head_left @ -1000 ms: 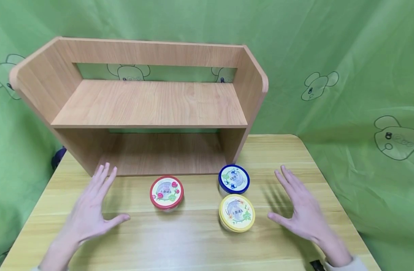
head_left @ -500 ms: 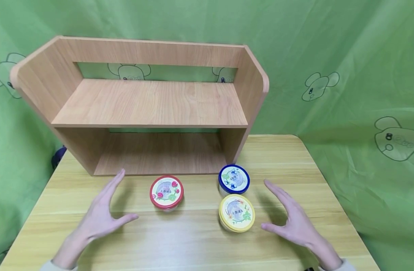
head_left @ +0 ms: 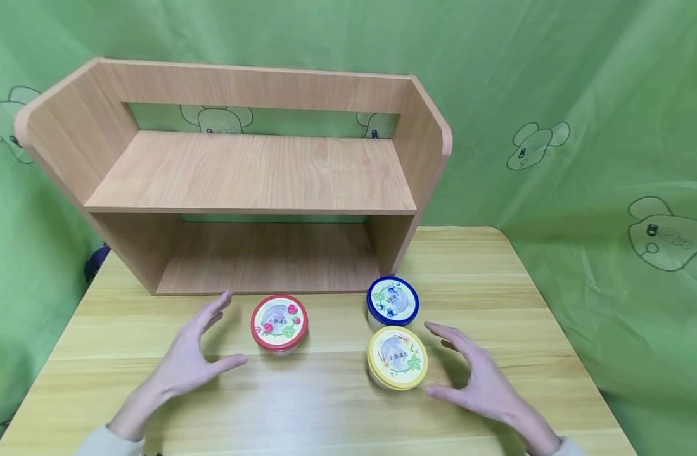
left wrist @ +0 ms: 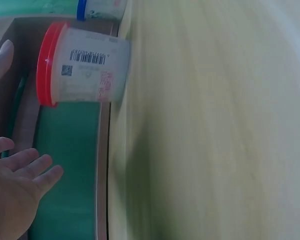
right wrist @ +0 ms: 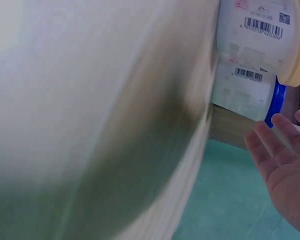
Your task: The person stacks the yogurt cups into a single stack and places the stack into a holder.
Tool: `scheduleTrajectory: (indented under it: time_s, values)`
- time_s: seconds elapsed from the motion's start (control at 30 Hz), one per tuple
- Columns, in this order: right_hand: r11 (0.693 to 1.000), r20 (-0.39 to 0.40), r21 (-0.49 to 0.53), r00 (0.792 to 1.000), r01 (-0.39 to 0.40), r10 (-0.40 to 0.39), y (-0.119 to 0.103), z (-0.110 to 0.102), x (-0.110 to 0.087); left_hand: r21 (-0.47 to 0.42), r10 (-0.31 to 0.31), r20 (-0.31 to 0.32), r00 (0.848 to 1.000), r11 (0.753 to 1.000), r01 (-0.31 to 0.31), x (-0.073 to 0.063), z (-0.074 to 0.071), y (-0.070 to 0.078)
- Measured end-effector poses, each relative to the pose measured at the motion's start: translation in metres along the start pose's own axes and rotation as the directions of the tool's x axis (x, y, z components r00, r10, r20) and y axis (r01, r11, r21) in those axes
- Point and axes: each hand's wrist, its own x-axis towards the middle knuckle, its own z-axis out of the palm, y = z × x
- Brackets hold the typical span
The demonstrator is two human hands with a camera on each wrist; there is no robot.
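Three lidded tubs stand on the table. The red-lidded tub (head_left: 279,323) is at the middle, with strawberries drawn on its lid. To its right, a blue-lidded tub (head_left: 393,301) stands just behind a yellow-lidded tub (head_left: 397,358). My left hand (head_left: 189,358) hovers left of the red-lidded tub, thumb spread from the fingers, holding nothing. Close to the right side of the yellow-lidded tub is my right hand (head_left: 476,380), likewise spread and apart from it. Barcodes show on the side of the red-lidded tub (left wrist: 90,65) in the left wrist view.
A two-tier wooden shelf (head_left: 251,174) stands at the back of the wooden table (head_left: 303,411), behind the tubs. A green cloth (head_left: 582,76) with mouse-like drawings hangs behind and at the sides.
My left hand has moved right, towards the red-lidded tub. My right hand has moved left, towards the yellow-lidded tub. The tubs stay where they were.
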Motion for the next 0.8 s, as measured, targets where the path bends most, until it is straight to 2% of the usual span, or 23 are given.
scheduleTrajectory:
  time_s: [0.23,0.5,0.8]
  values:
    - [0.999,0.021,0.032,1.0,0.017,-0.017,0.003,0.008,-0.001,-0.034,-0.042,0.057,0.997,0.998,0.044,0.004,0.008,0.001]
    - [0.997,0.033,0.074,0.999,0.03,-0.032,0.004,0.014,0.0,-0.091,0.009,0.08,0.997,0.996,-0.001,0.013,0.022,0.0]
    - [0.992,0.051,0.126,0.998,0.016,-0.022,0.003,0.021,-0.001,-0.129,0.004,0.116,0.993,0.992,0.011,0.018,0.035,0.0]
